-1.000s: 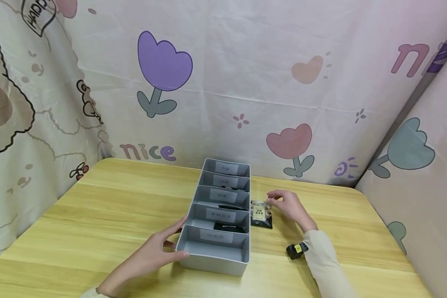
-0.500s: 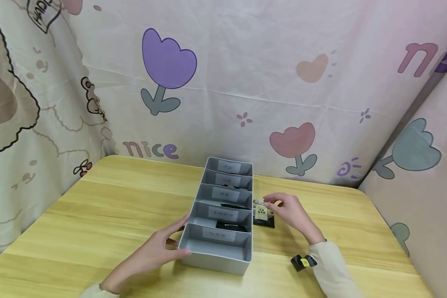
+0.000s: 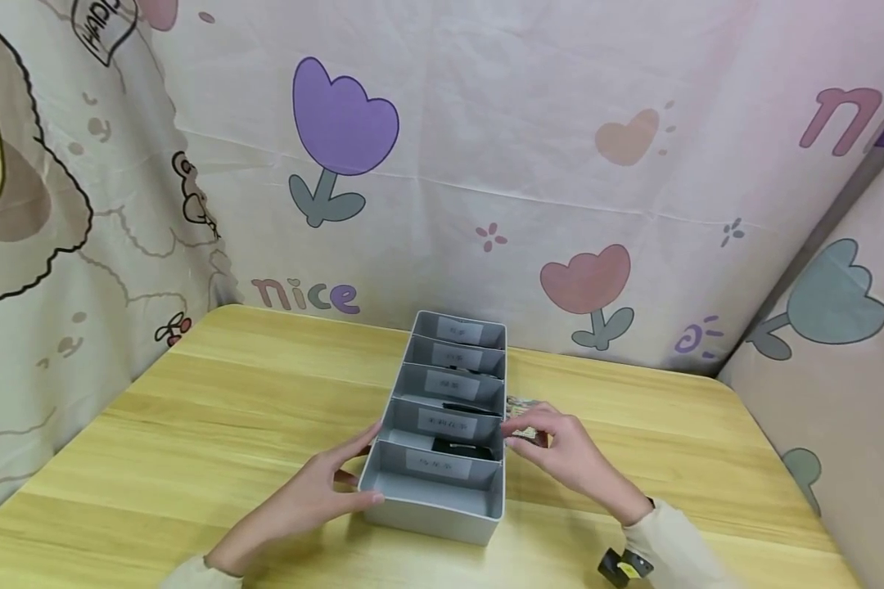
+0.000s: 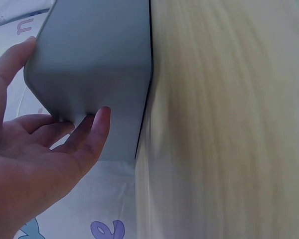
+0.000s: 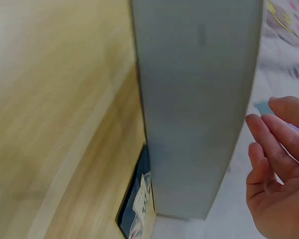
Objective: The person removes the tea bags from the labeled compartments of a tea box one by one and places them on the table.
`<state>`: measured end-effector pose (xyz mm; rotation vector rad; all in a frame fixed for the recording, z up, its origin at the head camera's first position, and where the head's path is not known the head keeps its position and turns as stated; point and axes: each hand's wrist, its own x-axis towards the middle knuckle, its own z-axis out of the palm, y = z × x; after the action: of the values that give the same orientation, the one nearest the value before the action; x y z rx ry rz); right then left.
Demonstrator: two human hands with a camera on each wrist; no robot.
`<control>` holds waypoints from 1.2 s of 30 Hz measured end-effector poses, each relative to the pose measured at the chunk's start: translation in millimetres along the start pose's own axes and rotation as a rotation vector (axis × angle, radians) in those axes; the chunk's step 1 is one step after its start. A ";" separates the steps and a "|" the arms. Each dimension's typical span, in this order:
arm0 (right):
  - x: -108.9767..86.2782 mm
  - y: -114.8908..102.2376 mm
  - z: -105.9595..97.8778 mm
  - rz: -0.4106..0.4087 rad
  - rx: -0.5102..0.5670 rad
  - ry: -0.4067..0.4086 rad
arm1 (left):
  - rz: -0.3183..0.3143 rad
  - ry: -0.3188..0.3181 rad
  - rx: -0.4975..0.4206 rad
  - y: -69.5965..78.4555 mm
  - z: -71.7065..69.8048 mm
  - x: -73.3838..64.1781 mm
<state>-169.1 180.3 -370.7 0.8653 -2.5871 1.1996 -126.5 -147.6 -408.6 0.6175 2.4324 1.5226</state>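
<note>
A long grey divider box (image 3: pixel 430 522) with labelled compartments stands on the table. My left hand (image 3: pixel 302 503) rests against its front left corner, thumb at the front rim and fingers spread along the side; the left wrist view shows those fingertips (image 4: pixel 103 119) at the grey wall. My right hand (image 3: pixel 575 458) is at the right rim, fingers loosely bent, nothing between them; in the right wrist view its fingertips (image 5: pixel 251 119) are right by the rim. A dark packet (image 5: pixel 132 206) with a pale label lies on the table along the box's right side, partly hidden by my right hand in the head view.
Dark flat packets lie in some middle compartments, one being the black packet (image 3: pixel 460 447) in the second from the front. A patterned cloth (image 3: pixel 442 164) hangs behind the wooden table (image 3: pixel 265 384). A black wrist device (image 3: pixel 622 566) sits at my right sleeve.
My right hand has moved from beside the packet, toward me and left, to the box's right rim. The packet stays on the table. My left hand keeps its place at the corner.
</note>
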 end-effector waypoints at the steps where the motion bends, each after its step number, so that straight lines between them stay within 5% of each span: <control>1: -0.2 2.5 1.7 -0.022 -0.012 -0.012 | -0.002 0.000 -0.002 0.2 0.0 0.0; 4: -0.4 16.0 8.3 -0.066 -0.040 -0.042 | -0.013 -0.001 -0.008 1.1 0.1 -0.1; 24: 13.1 -4.7 20.1 -0.116 -0.225 -0.321 | -0.007 -0.007 -0.004 -3.0 0.2 1.2; 36: 12.4 -6.0 21.6 -0.180 -0.244 -0.331 | -0.007 -0.010 -0.017 -1.9 -0.2 -0.3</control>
<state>-173.8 155.8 -376.5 1.2992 -2.7495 0.7252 -126.8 -148.6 -410.3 0.6108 2.4096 1.5319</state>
